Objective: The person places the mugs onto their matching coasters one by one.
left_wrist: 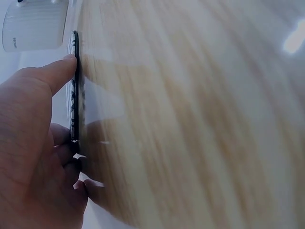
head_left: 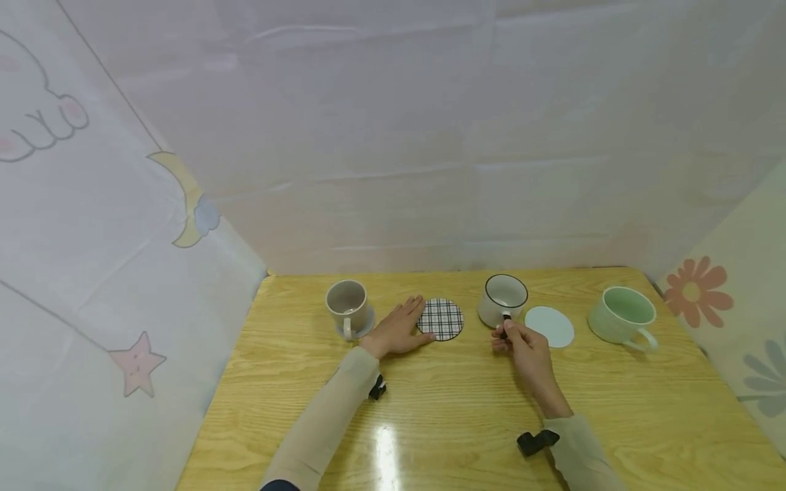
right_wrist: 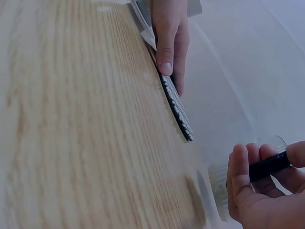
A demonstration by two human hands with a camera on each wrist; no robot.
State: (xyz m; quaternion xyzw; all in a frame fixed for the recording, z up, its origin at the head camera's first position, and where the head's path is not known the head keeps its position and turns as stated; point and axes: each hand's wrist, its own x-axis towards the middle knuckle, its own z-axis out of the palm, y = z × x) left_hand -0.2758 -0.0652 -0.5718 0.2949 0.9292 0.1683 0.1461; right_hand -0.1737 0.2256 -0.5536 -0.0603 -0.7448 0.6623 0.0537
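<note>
A round checked coaster (head_left: 440, 319) lies on the wooden table, and my left hand (head_left: 399, 329) rests at its left edge. Those fingers are mostly straight, with the thumb (left_wrist: 64, 71) touching the coaster's near edge. To the right, my right hand (head_left: 525, 348) grips the black handle (right_wrist: 269, 166) of a white mug (head_left: 500, 303) with a black rim. The mug is upright, close over the table between the checked coaster and a pale blue round coaster (head_left: 550, 326). A gap shows between mug and checked coaster.
On the left, a beige mug (head_left: 345, 303) stands on a grey coaster (head_left: 368, 326), close to my left wrist. A green mug (head_left: 620, 317) stands at the right, its handle toward the front right. Behind the table (head_left: 442, 409) hangs a pale cloth wall (head_left: 399, 136).
</note>
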